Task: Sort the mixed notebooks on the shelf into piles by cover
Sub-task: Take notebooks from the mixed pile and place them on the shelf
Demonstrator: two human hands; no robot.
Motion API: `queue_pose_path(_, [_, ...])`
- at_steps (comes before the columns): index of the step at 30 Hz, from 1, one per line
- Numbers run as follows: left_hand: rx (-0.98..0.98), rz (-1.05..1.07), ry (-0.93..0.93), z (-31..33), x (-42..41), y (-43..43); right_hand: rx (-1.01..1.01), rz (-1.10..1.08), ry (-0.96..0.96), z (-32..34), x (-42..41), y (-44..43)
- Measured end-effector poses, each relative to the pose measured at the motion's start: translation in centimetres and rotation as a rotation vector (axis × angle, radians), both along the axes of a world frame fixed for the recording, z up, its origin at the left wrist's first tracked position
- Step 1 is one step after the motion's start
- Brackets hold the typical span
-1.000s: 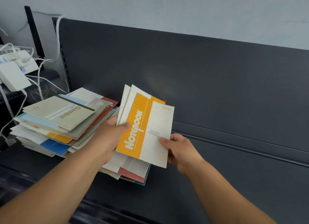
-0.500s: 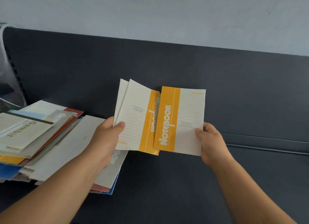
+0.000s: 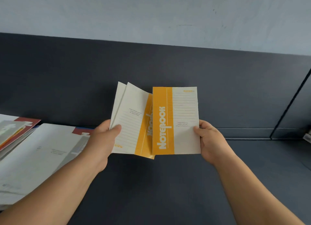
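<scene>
Fingers (image 3: 198, 130) of our right hand (image 3: 211, 141) are mostly hidden. Only the thumb shows, pressed on the front cover of the orange-and-white notebook (image 3: 175, 122), and the other 4 are out of sight behind it, pinching its right edge. Our left hand (image 3: 101, 140) grips the same way, with its thumb on a fanned bunch of notebooks (image 3: 131, 122) and the rest tucked behind. We cannot tell how many it holds, though at least 3 edges show.

The single notebook overlaps the bunch's orange strip and covers part of its lettering. Both are held upright over the shelf (image 3: 168, 191), in front of its back panel (image 3: 75, 76), with their long axes vertical. NOTEBOOK on the single 1 reads bottom to top along the orange band on its left side. The bunch's top cover appears turned the other way up, with its band on the right.

At far left the mixed pile (image 3: 42, 157) lies on the shelf, cut off by the frame edge and blurred, its covers hard to read.
</scene>
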State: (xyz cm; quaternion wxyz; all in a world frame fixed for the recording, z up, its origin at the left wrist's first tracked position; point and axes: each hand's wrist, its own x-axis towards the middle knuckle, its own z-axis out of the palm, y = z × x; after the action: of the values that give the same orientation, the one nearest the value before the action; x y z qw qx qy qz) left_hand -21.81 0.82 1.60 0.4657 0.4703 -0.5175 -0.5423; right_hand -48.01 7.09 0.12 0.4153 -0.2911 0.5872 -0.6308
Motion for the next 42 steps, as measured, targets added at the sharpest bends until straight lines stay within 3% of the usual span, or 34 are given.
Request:
queue_pose_path(7, [-0.01,-0.021,-0.037,-0.1,-2.6,0.9,0.025,0.083,0.041,0.5,-2.3,1.0])
queue_pose_path(9, [-0.025,-0.014,-0.064,0.1,-3.0,1.1,0.075,0.082,0.317,1.2,-2.9,1.1])
queue_pose_path(13, [-0.027,-0.01,-0.113,0.2,-3.9,1.4,0.13,-0.037,1.134,3.5,-2.3,0.2])
queue_pose_path(15, [-0.003,-0.032,-0.115,0.3,-4.7,1.8,0.004,-0.069,1.33,3.4,-1.0,-0.5])
queue_pose_path(17, [0.045,-0.056,-0.088,0.3,-5.7,2.4,-0.145,-0.062,1.355,2.4,0.3,-1.2])
queue_pose_path(19, [0.093,-0.083,-0.038,0.3,-6.6,2.9,-0.247,-0.083,1.332,0.9,1.4,-1.8])
queue_pose_path(27, [0.083,-0.263,0.023,-0.5,-8.6,4.9,-0.244,0.046,1.115,-2.1,2.1,-1.5])
queue_pose_path(30, [0.096,-0.215,-0.03,-1.5,-9.1,5.0,-0.145,0.081,0.953,-2.3,1.5,-1.0])
queue_pose_path(33, [0.142,-0.156,-0.007,-2.2,-9.3,4.8,0.073,-0.033,0.909,-2.5,0.3,-0.4])
queue_pose_path(35, [0.174,-0.155,0.051,-2.6,-9.5,4.5,0.225,-0.123,0.623,-2.7,-1.1,0.2])
queue_pose_path(38, [0.219,-0.201,0.107,-3.1,-10.2,4.4,0.34,0.011,-0.108,-3.1,-3.1,1.2])
queue_pose_path(40, [0.24,-0.225,0.129,-3.5,-11.1,4.5,0.348,0.107,-0.28,-3.7,-4.1,1.8])
queue_pose_path(42, [0.263,-0.204,0.13,-3.8,-11.9,4.7,0.327,0.095,-0.249,-4.3,-4.8,2.2])
